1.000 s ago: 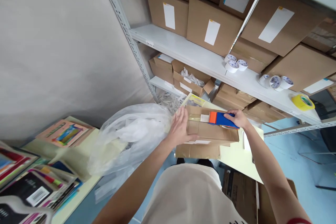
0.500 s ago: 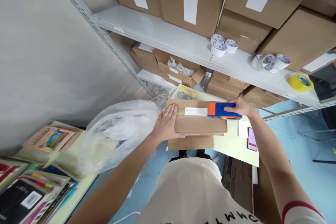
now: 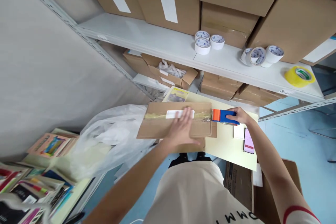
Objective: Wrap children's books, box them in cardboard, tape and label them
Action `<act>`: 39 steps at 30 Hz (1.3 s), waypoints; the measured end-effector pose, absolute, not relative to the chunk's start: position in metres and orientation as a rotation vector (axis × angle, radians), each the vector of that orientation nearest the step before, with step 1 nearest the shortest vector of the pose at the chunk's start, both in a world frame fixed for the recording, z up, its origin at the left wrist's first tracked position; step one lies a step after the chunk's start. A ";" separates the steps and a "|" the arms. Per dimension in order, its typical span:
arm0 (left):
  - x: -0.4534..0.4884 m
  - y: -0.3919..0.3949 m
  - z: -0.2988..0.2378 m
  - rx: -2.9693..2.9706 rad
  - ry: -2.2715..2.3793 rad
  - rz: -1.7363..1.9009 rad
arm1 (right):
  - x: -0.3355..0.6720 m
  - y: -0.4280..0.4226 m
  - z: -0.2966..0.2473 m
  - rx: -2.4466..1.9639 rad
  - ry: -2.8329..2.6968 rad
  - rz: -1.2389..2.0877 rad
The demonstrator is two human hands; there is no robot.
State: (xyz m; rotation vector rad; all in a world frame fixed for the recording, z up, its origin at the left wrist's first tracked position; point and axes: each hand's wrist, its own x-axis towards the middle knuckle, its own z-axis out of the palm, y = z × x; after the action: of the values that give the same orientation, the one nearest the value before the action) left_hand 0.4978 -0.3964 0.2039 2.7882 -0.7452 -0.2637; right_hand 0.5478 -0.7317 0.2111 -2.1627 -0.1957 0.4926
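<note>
A cardboard box (image 3: 157, 126) lies on the pale yellow table (image 3: 223, 150), with a strip of clear tape (image 3: 154, 116) running along its top. My left hand (image 3: 183, 126) rests on the box with fingers spread, partly covering a white label (image 3: 172, 114). At the box's right end, my right hand (image 3: 240, 115) grips a blue and orange tape dispenser (image 3: 225, 116). The dispenser's orange front meets the box edge, where the tape comes down. Under the box, another piece of cardboard (image 3: 201, 144) shows at the near side.
A phone (image 3: 249, 141) and white paper (image 3: 238, 132) lie on the table's right. A plastic bag (image 3: 105, 129) bulges at left, near stacked books (image 3: 49, 145). Behind, a metal shelf (image 3: 157, 38) holds boxes, white tape rolls (image 3: 202, 46) and a yellow tape roll (image 3: 299, 76).
My left hand has moved right, from the box's left end onto the label. The dispenser has gone from the box's top to its right edge, leaving tape along the top.
</note>
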 end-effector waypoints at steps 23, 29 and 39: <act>0.500 -0.497 0.222 2.968 -0.853 -0.384 | 0.555 -0.641 0.244 -3.073 -0.358 0.705; 0.501 -0.496 0.220 2.954 -0.811 -0.343 | 0.533 -0.682 0.233 -3.006 0.054 0.346; 0.506 -0.467 0.197 2.558 -0.825 -0.097 | 0.462 -0.697 0.113 -2.677 0.270 0.343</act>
State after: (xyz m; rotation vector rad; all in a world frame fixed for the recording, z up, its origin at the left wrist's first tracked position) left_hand 0.5056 -0.4673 0.1967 2.5575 -0.8252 -0.0965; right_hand 0.4616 -0.6974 0.1133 -2.6767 0.2701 0.3426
